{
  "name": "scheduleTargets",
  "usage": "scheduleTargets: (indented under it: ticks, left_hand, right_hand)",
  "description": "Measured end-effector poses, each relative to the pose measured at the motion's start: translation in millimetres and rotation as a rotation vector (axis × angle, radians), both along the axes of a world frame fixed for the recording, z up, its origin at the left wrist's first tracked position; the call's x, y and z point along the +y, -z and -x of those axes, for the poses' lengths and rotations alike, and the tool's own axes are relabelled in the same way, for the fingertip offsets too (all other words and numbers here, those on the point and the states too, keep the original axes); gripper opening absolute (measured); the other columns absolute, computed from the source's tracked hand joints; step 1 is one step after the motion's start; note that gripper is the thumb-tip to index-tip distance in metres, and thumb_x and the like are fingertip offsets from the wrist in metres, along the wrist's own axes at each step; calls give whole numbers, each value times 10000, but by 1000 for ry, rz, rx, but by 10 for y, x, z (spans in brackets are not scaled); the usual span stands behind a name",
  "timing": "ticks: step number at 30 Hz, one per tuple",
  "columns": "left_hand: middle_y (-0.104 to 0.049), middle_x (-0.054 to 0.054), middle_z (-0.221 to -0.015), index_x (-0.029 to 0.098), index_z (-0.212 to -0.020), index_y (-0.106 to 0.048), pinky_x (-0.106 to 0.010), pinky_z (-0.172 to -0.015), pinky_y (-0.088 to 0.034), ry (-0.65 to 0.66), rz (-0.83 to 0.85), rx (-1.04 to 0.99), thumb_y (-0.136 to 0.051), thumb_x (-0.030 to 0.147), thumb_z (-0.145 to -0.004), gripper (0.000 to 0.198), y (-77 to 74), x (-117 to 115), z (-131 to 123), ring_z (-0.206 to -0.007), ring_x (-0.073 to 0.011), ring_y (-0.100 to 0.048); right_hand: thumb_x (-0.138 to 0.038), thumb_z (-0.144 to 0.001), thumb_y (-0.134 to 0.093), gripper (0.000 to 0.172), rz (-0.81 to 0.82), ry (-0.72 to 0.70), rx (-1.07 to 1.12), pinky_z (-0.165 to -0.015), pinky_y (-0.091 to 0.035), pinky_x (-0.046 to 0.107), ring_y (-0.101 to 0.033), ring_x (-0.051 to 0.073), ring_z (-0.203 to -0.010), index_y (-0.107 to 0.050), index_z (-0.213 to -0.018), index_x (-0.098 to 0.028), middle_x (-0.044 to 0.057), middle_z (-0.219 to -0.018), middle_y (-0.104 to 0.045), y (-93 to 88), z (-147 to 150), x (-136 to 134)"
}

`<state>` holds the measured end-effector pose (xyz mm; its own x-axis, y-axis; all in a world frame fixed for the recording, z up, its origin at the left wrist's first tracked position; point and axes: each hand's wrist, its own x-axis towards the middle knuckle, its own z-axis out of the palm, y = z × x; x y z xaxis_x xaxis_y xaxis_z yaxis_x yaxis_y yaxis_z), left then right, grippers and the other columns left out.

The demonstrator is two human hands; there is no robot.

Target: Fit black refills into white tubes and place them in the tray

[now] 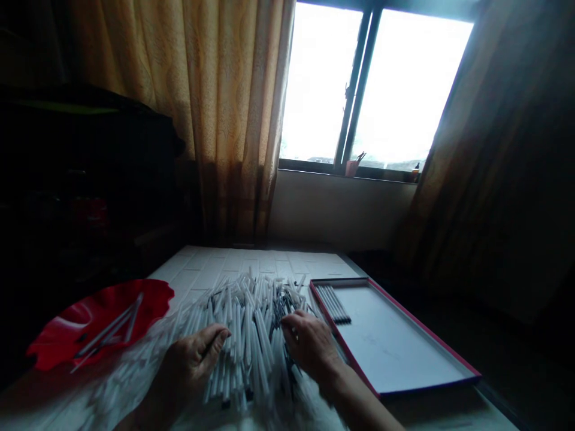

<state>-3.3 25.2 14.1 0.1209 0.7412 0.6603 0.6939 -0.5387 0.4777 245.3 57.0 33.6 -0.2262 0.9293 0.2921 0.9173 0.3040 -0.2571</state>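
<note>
On my feed the left hand [200, 350] and right hand [309, 342] curl at the heaped slim tubes [247, 329] on the surface [206, 262]; dimness hides whether they pinch any. A brushing wrist could scatter tubes or skew the row [332, 303] in the tray [390, 341].

No writing, label, brand or number is showing legibly anywhere in view. No readable sign is standing out on any surface.
</note>
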Motion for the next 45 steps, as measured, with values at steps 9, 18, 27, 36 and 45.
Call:
scheduleTargets:
  ticks: [9, 18, 27, 36, 45]
  left_hand:
    - [-785, -36, -790, 221, -842, -719, -205, -636, -569, 39, -29, 94, -454, 371, -985, 336, 32, -58, -69, -689, -184, -759]
    - [-771, -8, -754, 224, -856, -698, -179, -619, -568, 78, -84, 175, -432, 355, -1000, 330, 68, -68, -110, -652, -157, -752]
    - [-763, 1, -740, 237, -848, -692, -184, -625, -567, 111, -92, 177, -434, 349, -999, 319, 108, -63, -131, -652, -159, -749]
    - [-776, 23, -782, 247, -897, -682, -150, -632, -555, 115, -143, 93, -456, 386, -1004, 286, 139, -14, -76, -687, -139, -757]
    - [-757, 21, -717, 224, -841, -673, -156, -560, -545, 42, -197, 56, -469, 362, -998, 292, 98, 61, 0, -616, -141, -742]
  right_hand:
    - [-360, -890, -602, 210, 46, -53, -25, -732, -439, 290, -708, 239, -866, -757, -873, -219, 58, -869, -759, 172, 241, -183]
    - [-332, -871, -568, 225, 118, -25, -17, -683, -427, 276, -714, 241, -861, -757, -828, -219, 68, -854, -778, 181, 276, -144]
    - [-285, -813, -560, 231, 175, 5, 11, -647, -414, 277, -721, 255, -856, -780, -832, -218, 90, -875, -789, 136, 304, -131]
    - [-383, -824, -561, 295, 196, -2, 53, -674, -414, 306, -712, 291, -888, -800, -857, -212, 124, -895, -788, 130, 315, -148]
    - [-254, -781, -540, 245, 277, -49, 163, -544, -309, 243, -633, 178, -686, -774, -775, -181, 48, -726, -728, 87, 260, -68]
